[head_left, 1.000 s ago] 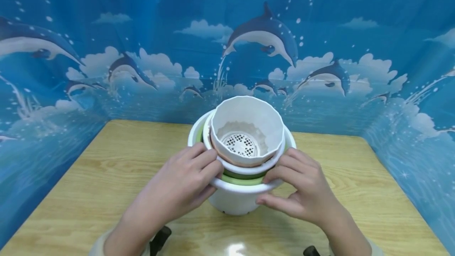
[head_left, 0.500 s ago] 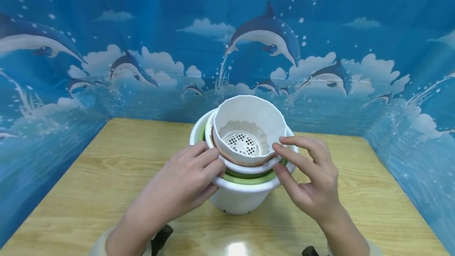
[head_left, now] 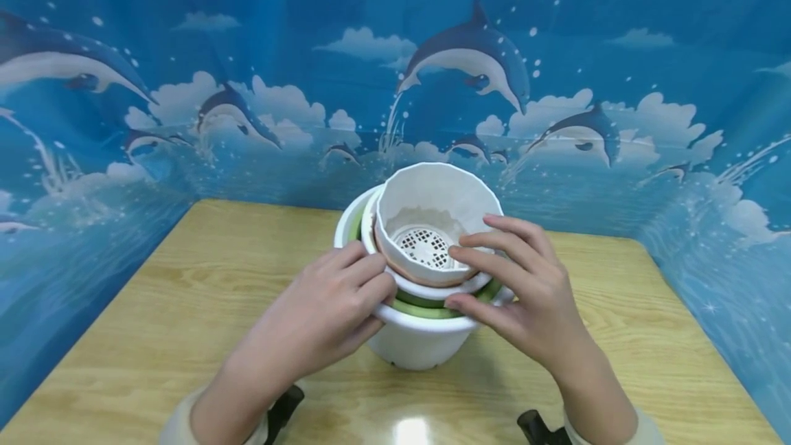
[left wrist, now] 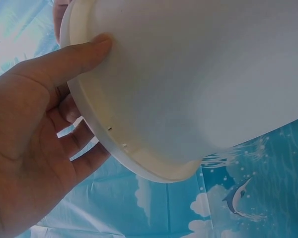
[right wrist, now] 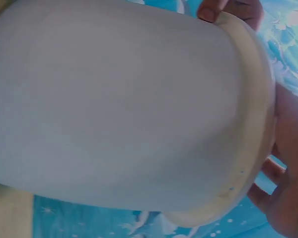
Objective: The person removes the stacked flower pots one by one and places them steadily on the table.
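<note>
In the head view a stack of nested flower pots stands on the table. The large white outer flower pot point(head_left: 414, 345) holds a green pot point(head_left: 426, 307), a second white pot point(head_left: 432, 290) and a brownish one point(head_left: 395, 258). Topmost sits a white inner pot point(head_left: 432, 191) with a grated bottom, leaning a little. My left hand point(head_left: 334, 301) grips the outer pot's rim, its thumb point(left wrist: 89, 55) against the outside wall in the left wrist view. My right hand point(head_left: 525, 280) reaches over the inner pot's near right rim with spread fingers, the thumb lower, by the green rim.
The wooden table point(head_left: 235, 273) extends around the stack. A blue dolphin-print sheet point(head_left: 296, 108) hangs behind and at both sides. Black wrist mounts point(head_left: 285, 409) show below the wrists.
My right hand has lifted off the outer pot's rim and moved up, its fingers now over the inner pot's opening. The left hand keeps its grip on the outer rim.
</note>
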A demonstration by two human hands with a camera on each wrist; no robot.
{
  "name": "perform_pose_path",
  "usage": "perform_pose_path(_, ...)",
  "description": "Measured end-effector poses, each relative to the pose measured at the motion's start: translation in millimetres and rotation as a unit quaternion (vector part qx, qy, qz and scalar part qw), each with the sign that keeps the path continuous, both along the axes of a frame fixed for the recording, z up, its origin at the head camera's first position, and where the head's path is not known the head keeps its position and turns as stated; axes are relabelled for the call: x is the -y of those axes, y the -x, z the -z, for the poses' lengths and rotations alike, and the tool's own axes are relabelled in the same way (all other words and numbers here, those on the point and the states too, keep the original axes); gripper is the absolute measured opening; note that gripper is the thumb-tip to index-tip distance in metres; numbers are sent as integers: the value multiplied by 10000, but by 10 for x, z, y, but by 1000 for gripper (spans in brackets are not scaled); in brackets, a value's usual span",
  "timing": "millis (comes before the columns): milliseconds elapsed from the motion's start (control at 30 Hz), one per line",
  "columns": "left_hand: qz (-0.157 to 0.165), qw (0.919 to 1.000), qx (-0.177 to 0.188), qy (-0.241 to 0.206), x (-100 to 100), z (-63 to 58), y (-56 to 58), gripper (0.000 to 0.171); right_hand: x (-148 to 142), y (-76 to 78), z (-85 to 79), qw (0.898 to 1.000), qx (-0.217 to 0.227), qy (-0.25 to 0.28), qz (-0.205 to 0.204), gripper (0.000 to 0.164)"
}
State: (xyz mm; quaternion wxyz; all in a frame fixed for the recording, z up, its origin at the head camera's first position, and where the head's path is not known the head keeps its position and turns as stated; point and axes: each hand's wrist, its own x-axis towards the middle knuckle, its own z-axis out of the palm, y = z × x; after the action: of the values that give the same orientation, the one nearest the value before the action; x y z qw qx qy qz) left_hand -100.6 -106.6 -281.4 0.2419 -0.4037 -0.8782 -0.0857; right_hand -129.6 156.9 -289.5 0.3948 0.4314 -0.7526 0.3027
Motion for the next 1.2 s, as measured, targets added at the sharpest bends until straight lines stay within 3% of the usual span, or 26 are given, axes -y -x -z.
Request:
perform_pose_path(100, 35, 10000, 48, -17, 0, -1, 8, 17, 24, 18, -38, 9984, -443, -158, 312, 44)
perform_pose_path(200, 69, 9999, 143, -45, 3, 2, 14, 16, 79, 49, -44, 9936, -983, 27, 549, 46)
perform_pose_path(367, 53, 9996, 271, -45, 14, 5, 13, 15, 202, 113, -63, 9905, -1191, 539, 428, 44)
perform_pose_path(567, 52, 9997, 234, -33, 20, 0, 11, 18, 235, 115, -96, 9983, -558, -157, -46, 32)
perform_pose_path(667, 52, 9997, 230, -25, 20, -6, 11, 19, 162, 94, -113, 9987, 8, -486, -181, 41)
perform_pose_path(800, 54, 9998, 179, -63, 24, -14, 13, 20, 66, 66, -141, 9969, 345, -675, -222, 50)
perform_pose_path(900, 42, 9998, 143, -104, 29, -16, 17, 20, 77, 73, -145, 9975, -44, -667, -221, 44)
perform_pose_path(1067, 37, 9998, 195, -73, 23, -9, 15, 19, 172, 104, -132, 9914, -1258, -345, -81, 43)
perform_pose_path(1133, 43, 9997, 214, -58, 17, -6, 14, 19, 186, 96, -136, 9909, -1305, -339, -39, 43)
perform_pose_path(1200, 32, 9997, 239, -37, 11, -7, 12, 19, 180, 74, -142, 9935, -1043, -443, -56, 44)
